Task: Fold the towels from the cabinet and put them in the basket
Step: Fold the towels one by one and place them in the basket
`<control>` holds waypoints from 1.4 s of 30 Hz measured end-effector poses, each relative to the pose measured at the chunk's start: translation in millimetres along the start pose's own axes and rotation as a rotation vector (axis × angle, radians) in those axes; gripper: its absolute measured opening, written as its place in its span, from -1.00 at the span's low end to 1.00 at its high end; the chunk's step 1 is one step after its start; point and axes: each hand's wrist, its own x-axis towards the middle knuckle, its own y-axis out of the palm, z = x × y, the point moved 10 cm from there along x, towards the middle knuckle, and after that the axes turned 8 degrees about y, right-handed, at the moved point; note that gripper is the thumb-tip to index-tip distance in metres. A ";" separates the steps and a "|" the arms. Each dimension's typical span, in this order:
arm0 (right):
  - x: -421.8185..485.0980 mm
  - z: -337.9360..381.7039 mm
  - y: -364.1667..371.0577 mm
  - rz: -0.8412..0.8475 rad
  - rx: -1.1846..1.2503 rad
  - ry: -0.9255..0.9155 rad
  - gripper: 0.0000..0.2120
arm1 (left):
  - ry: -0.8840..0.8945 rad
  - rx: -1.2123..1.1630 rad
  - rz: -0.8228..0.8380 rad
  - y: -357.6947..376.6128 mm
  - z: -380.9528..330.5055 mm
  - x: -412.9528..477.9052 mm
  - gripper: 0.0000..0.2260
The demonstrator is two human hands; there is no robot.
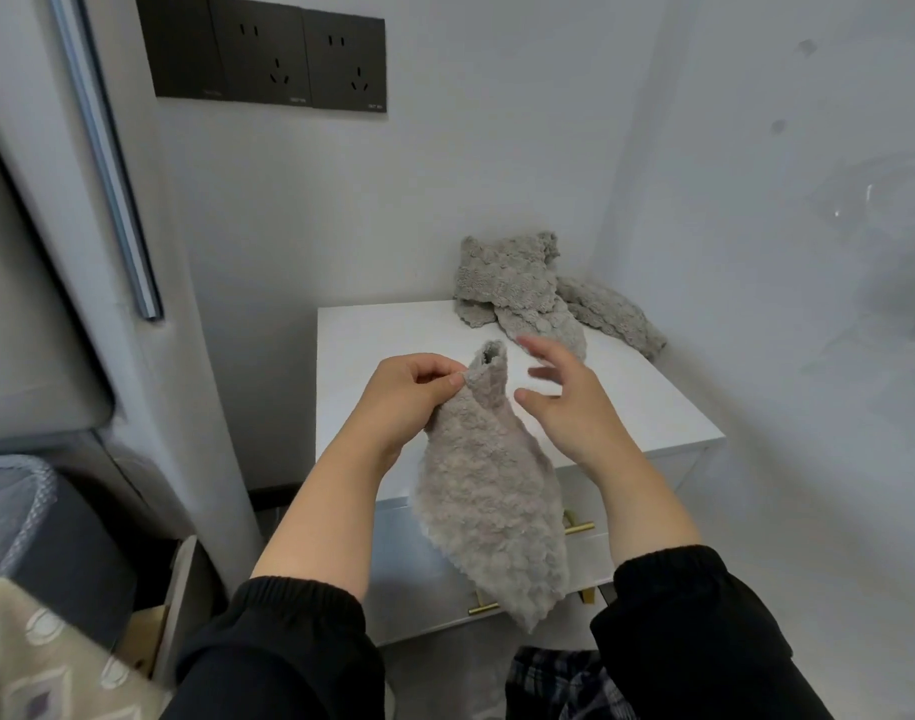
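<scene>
Head view: left hand (411, 394) pinches a hanging towel (489, 491), right hand (561, 392) spread, empty. More towels (528, 293) lie unfolded on the surface (393, 335); folding seems barely begun.

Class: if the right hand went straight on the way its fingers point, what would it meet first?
Most likely the top corner of the grey towel that the left hand pinches, though depth is unclear.

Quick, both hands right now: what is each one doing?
Left hand: pinches the top corner of the grey towel, which hangs down.
Right hand: open, fingers spread beside the towel, holding nothing.
</scene>
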 end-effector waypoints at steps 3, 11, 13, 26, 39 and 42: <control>-3.2 8.4 17.3 0.216 -0.039 -0.066 -0.43 | 0.078 0.258 0.155 6.4 -8.0 -1.5 -0.81; -6.5 -3.8 20.6 0.359 0.174 0.031 -0.82 | 0.191 0.446 0.005 -6.6 -16.3 0.3 -0.86; -8.3 -3.2 21.2 0.398 0.338 0.091 -0.77 | 0.216 0.414 -0.012 -3.4 -19.6 -1.2 -0.91; 1.7 -26.2 -26.3 0.035 -0.340 0.174 -0.67 | 0.162 0.535 0.115 -6.6 -9.2 1.9 -0.87; 0.3 -42.5 -22.1 0.127 -0.533 0.237 -0.64 | -0.099 1.024 -0.115 -66.9 26.3 6.0 -0.75; -1.6 -49.1 -19.2 0.197 -0.416 0.295 -0.41 | -0.102 1.024 -0.272 -85.6 24.8 3.5 -0.90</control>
